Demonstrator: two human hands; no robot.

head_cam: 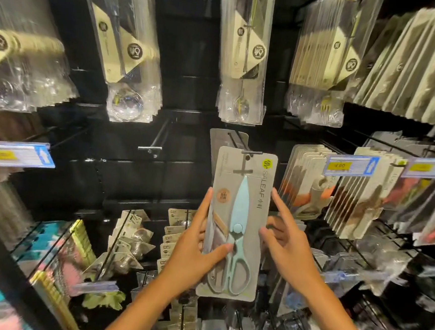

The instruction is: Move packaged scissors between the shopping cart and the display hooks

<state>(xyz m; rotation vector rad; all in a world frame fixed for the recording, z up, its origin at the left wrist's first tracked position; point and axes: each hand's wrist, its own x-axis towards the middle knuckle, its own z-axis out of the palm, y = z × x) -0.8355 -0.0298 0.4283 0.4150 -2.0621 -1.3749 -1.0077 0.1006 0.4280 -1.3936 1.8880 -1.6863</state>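
Note:
A grey card pack of light-blue scissors [239, 219] stands upright in front of the black display wall, its top hole right at the tip of a display hook [239, 143]. Another grey pack [220, 137] hangs further back on that hook. My left hand [195, 252] grips the pack's lower left edge, thumb across the front. My right hand [286, 239] is at the pack's right edge with fingers spread, fingertips touching the card. The shopping cart is out of view.
An empty metal hook [155, 143] juts out to the left of the pack. Bagged spoons and forks [244, 54] hang above. Carded goods [355, 198] fill hooks on the right with blue price tags [350, 166]. More packs crowd the lower hooks.

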